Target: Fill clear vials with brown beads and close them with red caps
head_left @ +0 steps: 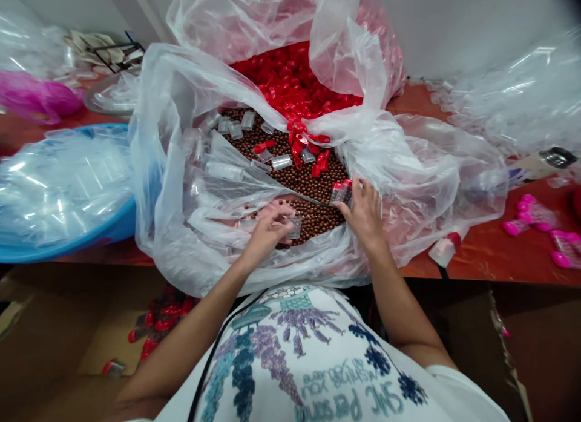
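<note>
One shirt (340, 349), left grip (271, 226) pinching one clear case (295, 227); right grip (367, 210) pinching two red-capped cases (340, 193)

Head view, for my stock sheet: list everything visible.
Table: one, reddish, beneath
Front bag: one, clear, centre
Rear bag: one, clear, behind
Balls: many, brown, front bag
Red caps: many, red, mostly rear bag
Clear containers: several, colourless, on balls
Basin: one, blue, left
Plastic pieces: many, clear, in basin
Pink bag: one, pink, left
Bowl: one, greyish, back left
Plastic heap: one, clear, right
Bottle: one, pale, right
Pink containers: several, pink, right
Red-topped container: one, clear, table's front edge
Boxes: at least two, brown, below table
Red pieces: several, red, left box
Shirt: one, white, bottom
Left hand: one, bare, at clear container
Right hand: one, bare, at red-topped containers
</note>
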### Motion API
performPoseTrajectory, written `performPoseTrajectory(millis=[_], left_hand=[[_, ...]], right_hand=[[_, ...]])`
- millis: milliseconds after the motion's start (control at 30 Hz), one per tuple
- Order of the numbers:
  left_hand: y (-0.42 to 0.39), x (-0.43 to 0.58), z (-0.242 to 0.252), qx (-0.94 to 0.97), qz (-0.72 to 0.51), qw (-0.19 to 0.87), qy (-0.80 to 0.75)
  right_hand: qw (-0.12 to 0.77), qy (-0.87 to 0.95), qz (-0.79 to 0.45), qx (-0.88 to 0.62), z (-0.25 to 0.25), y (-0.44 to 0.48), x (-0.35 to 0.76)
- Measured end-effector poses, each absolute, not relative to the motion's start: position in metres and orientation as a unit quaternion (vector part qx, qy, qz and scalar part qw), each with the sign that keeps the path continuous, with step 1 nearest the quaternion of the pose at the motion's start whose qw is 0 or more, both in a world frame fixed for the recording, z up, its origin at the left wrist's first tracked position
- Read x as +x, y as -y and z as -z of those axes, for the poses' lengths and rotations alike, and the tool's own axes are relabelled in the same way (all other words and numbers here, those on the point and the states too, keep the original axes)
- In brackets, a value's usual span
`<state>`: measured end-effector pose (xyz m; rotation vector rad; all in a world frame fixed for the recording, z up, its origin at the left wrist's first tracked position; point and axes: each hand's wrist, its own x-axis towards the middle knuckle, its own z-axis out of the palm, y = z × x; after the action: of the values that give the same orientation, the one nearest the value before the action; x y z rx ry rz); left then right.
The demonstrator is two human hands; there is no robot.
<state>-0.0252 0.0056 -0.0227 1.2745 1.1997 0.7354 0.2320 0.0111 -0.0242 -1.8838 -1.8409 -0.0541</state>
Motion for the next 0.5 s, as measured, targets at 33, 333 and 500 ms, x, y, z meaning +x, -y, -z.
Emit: performPoseTrajectory(millis=[33,333,500], left_hand=[[-0.010,-0.031,0.021,0.535,-0.324,0.582,-0.519],[-0.055,-0.058,0.021,0.615,-0.272,0.524,-0.523],[-0.061,-0.023,0.021,0.576,-0.239,0.615,-0.482]], right_hand=[[0.255,0.679,0.017,-0.689,0.025,-0.010,0.232],[0.284,0.695,0.011,-0.660,0.026,-0.001,0.232],[0.308,0.691,-0.006,-0.654,0.021,0.005,0.229]])
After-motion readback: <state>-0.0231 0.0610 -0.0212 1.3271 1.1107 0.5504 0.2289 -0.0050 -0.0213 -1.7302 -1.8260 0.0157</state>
